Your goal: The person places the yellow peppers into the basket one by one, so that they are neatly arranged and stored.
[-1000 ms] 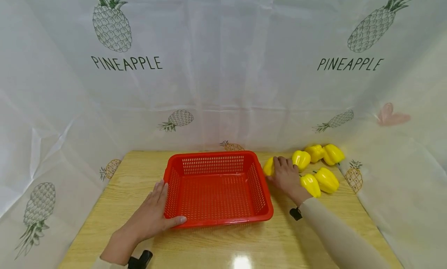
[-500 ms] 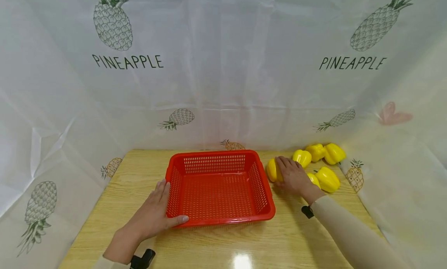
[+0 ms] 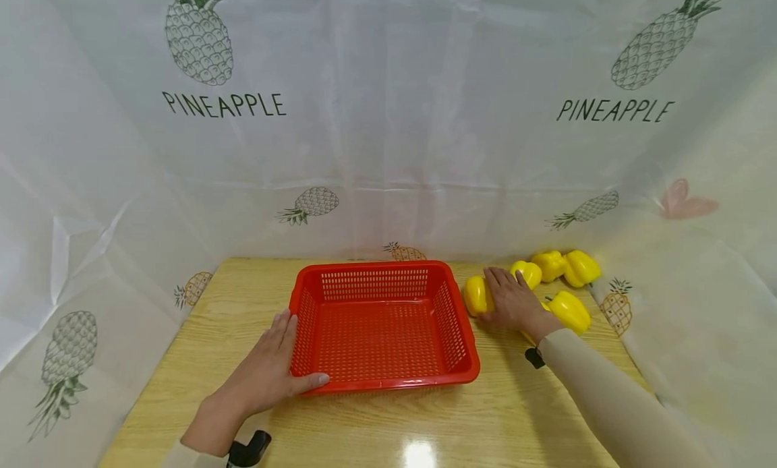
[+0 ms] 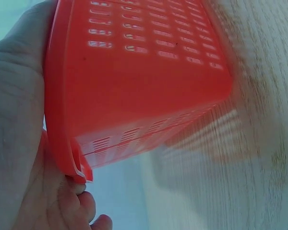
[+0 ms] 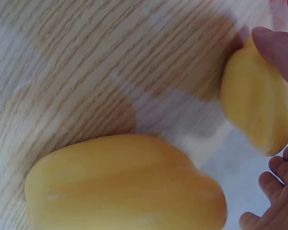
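Note:
A red perforated plastic basket [image 3: 381,340] with nothing inside stands on the table. My left hand [image 3: 261,370] holds its near left corner, thumb on the front rim and fingers along the left side; in the left wrist view its fingertips show at the rim. Right of the basket, my right hand [image 3: 516,301] spans a yellow bell pepper [image 3: 477,296], thumb on the near side and fingers on the far side. In the right wrist view this bell pepper [image 5: 257,98] lies between thumb and fingertips. A larger-looking bell pepper [image 5: 125,187] lies below the wrist, mostly hidden in the head view.
Three yellow bell peppers [image 3: 550,266] line the back right of the wooden table [image 3: 200,340], and another bell pepper [image 3: 568,311] lies beside my right wrist. White pineapple-print sheeting [image 3: 425,117] stands close behind the table and along both sides.
My right hand has shifted slightly to the right and shows more of the bell pepper, while its forearm covers more of the nearest one. The left hand keeps its hold on the basket.

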`<state>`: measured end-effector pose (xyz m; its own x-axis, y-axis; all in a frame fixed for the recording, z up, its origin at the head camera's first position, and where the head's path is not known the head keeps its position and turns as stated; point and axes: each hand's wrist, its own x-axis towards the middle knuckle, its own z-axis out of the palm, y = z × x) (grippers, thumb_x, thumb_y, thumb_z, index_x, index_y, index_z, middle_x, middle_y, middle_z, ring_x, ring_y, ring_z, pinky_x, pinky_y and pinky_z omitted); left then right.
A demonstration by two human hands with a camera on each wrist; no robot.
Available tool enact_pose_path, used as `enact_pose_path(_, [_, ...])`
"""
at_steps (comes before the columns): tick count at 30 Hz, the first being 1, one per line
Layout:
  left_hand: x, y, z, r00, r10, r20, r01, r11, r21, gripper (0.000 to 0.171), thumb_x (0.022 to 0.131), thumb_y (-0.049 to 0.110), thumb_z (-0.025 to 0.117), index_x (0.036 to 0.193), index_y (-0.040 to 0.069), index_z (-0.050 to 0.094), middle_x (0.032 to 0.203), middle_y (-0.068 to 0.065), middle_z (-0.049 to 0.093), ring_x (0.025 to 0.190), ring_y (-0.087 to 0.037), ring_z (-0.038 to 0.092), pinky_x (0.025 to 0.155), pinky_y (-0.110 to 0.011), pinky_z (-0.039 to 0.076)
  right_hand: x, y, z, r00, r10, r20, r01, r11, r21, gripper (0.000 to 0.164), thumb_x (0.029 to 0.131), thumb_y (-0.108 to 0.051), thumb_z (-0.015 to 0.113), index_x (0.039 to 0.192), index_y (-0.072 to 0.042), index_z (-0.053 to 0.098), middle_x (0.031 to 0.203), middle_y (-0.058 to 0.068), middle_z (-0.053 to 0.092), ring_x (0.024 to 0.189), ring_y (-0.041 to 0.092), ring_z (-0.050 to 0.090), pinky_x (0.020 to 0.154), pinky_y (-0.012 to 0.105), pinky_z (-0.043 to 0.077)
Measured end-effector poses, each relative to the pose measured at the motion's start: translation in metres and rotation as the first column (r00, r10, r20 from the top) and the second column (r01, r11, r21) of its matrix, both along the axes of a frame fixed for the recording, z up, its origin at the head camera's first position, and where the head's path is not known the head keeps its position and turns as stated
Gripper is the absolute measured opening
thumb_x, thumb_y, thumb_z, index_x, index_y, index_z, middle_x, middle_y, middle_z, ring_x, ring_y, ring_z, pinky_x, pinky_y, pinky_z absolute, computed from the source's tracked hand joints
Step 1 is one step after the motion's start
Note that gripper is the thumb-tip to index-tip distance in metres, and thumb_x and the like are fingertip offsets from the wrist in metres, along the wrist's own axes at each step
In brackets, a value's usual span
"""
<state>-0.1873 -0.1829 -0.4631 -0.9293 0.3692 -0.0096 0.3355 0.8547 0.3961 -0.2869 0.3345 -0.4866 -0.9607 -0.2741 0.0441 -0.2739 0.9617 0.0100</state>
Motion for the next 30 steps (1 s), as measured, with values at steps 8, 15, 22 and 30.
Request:
enact_pose_path(8, [-0.0014, 0.0009, 0.0002, 1.000, -0.010, 0.008, 0.010, 1.000, 0.001, 0.136, 0.082, 0.088, 0.060, 0.164, -0.011, 0.016, 0.173, -0.031, 0.010, 0.161, -0.050, 0.011, 0.126, -0.067, 0.023, -0.0036, -0.0009, -0.0033, 1.000, 0.008, 0.014, -0.008, 1.000, -0.001, 0.104, 0.090, -0.052, 0.080, 0.160, 0.006, 0.028, 0.163, 0.028, 0.037, 0.151, 0.050, 0.035, 0.124, 0.073, 0.019])
enact_pose_path(15, [-0.0017, 0.0008, -0.0005, 1.000, -0.011, 0.010, 0.011, 1.000, 0.000, 0.136, 0.082, 0.089, 0.060, 0.164, -0.011, 0.016, 0.173, -0.031, 0.010, 0.160, -0.050, 0.012, 0.126, -0.066, 0.023, -0.0024, -0.0021, -0.0005, 1.000, 0.025, 0.009, -0.025, 1.000, 0.001, 0.100, 0.089, -0.044, 0.083, 0.158, 0.008, 0.033, 0.159, 0.029, 0.042, 0.150, 0.049, 0.038, 0.122, 0.076, 0.022])
enact_pose_path(22, [-0.0014, 0.0011, 0.0009, 1.000, -0.006, 0.002, 0.006, 1.000, 0.004, 0.135, 0.083, 0.086, 0.063, 0.164, -0.011, 0.016, 0.173, -0.031, 0.012, 0.161, -0.050, 0.012, 0.127, -0.065, 0.023, -0.0023, -0.0010, -0.0006, 1.000, 0.031, -0.006, -0.031, 0.999, 0.009, 0.096, 0.088, -0.040, 0.086, 0.155, 0.008, 0.036, 0.158, 0.029, 0.044, 0.149, 0.047, 0.039, 0.121, 0.075, 0.024])
enact_pose_path(30, [-0.0010, 0.0003, -0.0002, 1.000, 0.002, 0.005, -0.002, 1.000, -0.018, 0.138, 0.080, 0.092, 0.057, 0.164, -0.010, 0.016, 0.173, -0.030, 0.011, 0.161, -0.049, 0.011, 0.127, -0.065, 0.022, -0.0030, 0.0009, 0.0055, 0.996, 0.023, -0.092, -0.022, 1.000, 0.015, 0.100, 0.084, -0.042, 0.089, 0.150, 0.009, 0.033, 0.154, 0.032, 0.044, 0.147, 0.050, 0.039, 0.122, 0.074, 0.024])
